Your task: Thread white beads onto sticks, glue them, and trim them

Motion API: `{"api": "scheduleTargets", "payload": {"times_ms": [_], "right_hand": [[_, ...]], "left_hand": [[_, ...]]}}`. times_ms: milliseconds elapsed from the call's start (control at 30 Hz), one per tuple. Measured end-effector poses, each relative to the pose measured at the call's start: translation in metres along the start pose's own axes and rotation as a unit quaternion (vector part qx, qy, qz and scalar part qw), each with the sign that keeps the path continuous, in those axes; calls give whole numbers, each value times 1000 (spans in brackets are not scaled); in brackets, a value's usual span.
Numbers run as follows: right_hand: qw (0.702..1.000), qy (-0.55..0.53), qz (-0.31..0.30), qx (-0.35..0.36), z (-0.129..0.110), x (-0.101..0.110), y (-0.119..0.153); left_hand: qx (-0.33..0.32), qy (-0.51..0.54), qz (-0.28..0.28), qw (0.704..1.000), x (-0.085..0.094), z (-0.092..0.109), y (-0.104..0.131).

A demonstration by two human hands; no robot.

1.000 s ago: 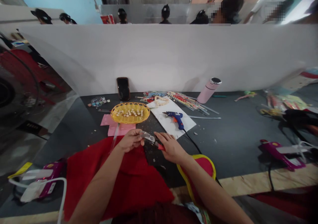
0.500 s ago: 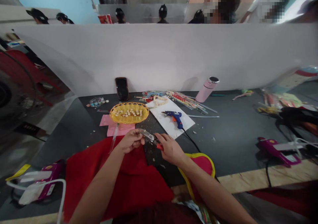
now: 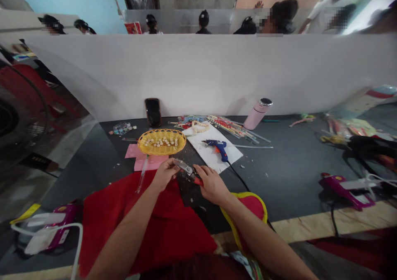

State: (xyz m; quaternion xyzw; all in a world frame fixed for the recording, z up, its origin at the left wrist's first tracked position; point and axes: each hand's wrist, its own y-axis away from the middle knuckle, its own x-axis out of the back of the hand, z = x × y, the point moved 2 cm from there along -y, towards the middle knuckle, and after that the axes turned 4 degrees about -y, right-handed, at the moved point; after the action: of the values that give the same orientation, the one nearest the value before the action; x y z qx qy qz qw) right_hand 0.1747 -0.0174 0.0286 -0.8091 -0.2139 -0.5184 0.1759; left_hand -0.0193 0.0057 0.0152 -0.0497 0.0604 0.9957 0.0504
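Note:
My right hand (image 3: pixel 214 185) is closed around the red handle of a pair of shears (image 3: pixel 188 170), whose silvery blades point left. At the blades' tip, the fingers of my left hand (image 3: pixel 166 175) are pinched together; whatever small piece they hold is hidden. Ahead of my left hand, a yellow woven basket (image 3: pixel 161 148) holds several small pale pieces. To the right of it, a blue glue gun (image 3: pixel 218 147) lies on a white sheet (image 3: pixel 203 149). A ring of pale beads (image 3: pixel 200 126) rests at the sheet's far edge.
Red cloth (image 3: pixel 149 226) covers the near edge, with pink paper (image 3: pixel 151 163) beyond. A phone (image 3: pixel 153 112) leans on the white partition (image 3: pixel 198 73). Thin sticks (image 3: pixel 229 127) lie beside a pink bottle (image 3: pixel 258 113). Purple devices (image 3: pixel 65 226) with white cables stand at both sides. People sit beyond the partition.
The view has tilted up slightly. My left fingers have shifted a little at the blade tips, while my right hand keeps its grip on the shears.

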Motion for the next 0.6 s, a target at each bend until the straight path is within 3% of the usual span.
{"api": "scheduleTargets", "payload": {"times_ms": [167, 500, 600], "right_hand": [[1000, 24, -3, -20, -3, 2, 2], [999, -12, -20, 36, 1, 8, 2], [999, -17, -19, 37, 1, 6, 1]], "left_hand": [[-19, 3, 13, 1000, -1, 5, 0], [69, 87, -93, 989, 7, 8, 5], [77, 93, -96, 988, 9, 4, 4]]}}
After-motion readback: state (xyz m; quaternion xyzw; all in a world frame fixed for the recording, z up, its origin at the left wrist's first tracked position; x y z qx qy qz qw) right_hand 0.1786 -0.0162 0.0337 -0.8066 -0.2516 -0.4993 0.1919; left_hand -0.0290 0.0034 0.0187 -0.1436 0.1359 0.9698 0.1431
